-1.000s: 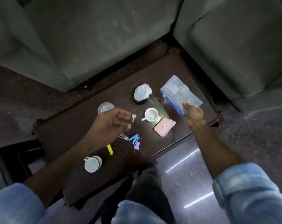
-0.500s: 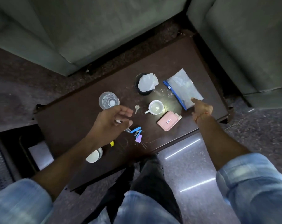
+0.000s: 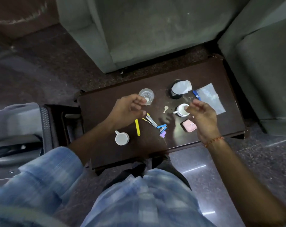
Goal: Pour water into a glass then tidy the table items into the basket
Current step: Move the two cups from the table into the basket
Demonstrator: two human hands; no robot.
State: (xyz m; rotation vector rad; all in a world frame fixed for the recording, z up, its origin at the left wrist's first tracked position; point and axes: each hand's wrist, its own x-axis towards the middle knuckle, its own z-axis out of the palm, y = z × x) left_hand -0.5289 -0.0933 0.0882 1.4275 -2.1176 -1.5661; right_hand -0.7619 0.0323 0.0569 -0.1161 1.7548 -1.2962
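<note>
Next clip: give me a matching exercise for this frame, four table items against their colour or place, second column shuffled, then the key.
Things:
1. glass
2. key
3. phone case
4. long clip

Descriptions:
A. yellow, lying near the mug at the front
B. pink, near the right hand
C. clear, by the left hand fingertips
D. small and pale, between the glass and the white cup

Pairs: 1-C, 2-D, 3-B, 4-A
</note>
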